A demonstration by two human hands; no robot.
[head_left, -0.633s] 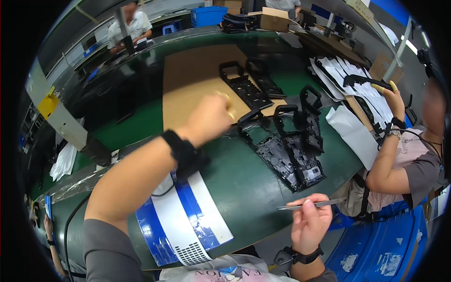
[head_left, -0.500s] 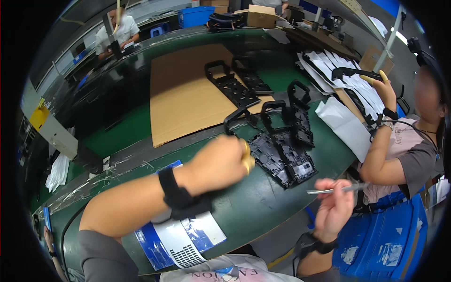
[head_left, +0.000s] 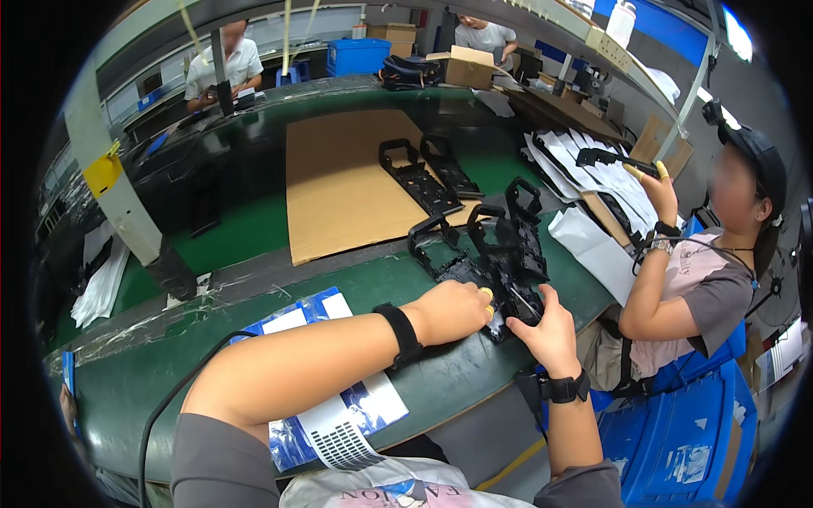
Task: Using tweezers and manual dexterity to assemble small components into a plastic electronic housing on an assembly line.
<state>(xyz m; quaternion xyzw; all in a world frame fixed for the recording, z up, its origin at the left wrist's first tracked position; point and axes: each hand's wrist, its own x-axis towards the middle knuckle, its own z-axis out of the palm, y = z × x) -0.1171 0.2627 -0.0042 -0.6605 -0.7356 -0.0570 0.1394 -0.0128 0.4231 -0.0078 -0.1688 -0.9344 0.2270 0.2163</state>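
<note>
Both hands work on a stack of black plastic frames (head_left: pixel 495 271) lying near the right end of the green desk (head_left: pixel 220 339), close to its near edge. The left hand (head_left: pixel 453 309) lies on the nearest frame's left side, fingers curled down and pressing on it, with yellow caps on the fingertips (head_left: pixel 487 294). The right hand (head_left: pixel 550 330) is closed around a thin metal tool (head_left: pixel 523 298), its tip aimed into the frame.

To do this well, the left hand should pin the frame flat so it does not slide on the smooth desk, and the tool tip should come in at a shallow angle, guided by small wrist movements rather than force, since the plastic could scratch or snap.

The tool tip and the exact spot it touches are too small and dark to make out. The right palm hides most of the tool's handle. How many frames are stacked cannot be told; they merge into one black mass. A sheet of cardboard (head_left: pixel 339 182) lies further back.
</note>
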